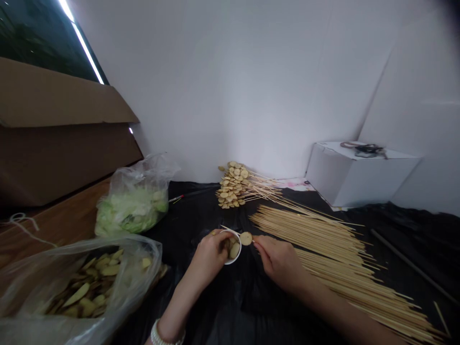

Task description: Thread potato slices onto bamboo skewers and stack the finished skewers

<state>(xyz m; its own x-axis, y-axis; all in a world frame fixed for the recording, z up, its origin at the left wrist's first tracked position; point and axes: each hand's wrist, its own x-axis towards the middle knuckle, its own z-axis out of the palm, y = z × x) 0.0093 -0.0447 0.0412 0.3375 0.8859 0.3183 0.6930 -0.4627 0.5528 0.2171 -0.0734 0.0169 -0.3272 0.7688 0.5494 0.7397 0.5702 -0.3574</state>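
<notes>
My left hand (212, 254) is closed around a small white paper cup (235, 260). Pale round potato slices (234, 249) lie inside it. My right hand (275, 256) pinches a thin wooden skewer (230, 230) just right of a potato slice (246, 238) threaded on it. The skewer runs leftward past the cup's rim, toward my left fingers; whether these touch it I cannot tell. Behind my hands lies a pile of skewered potato slices (232, 187). Many bare skewers (309, 225) are spread beside my right hand and forearm.
At the left, an open plastic bag (143, 292) holds potato pieces. Behind it stands a clear bag of pale green vegetable (132, 208). A cardboard box (64, 153) is at the far left, a white box (355, 177) at the back right. Black sheeting (194, 206) covers the work surface.
</notes>
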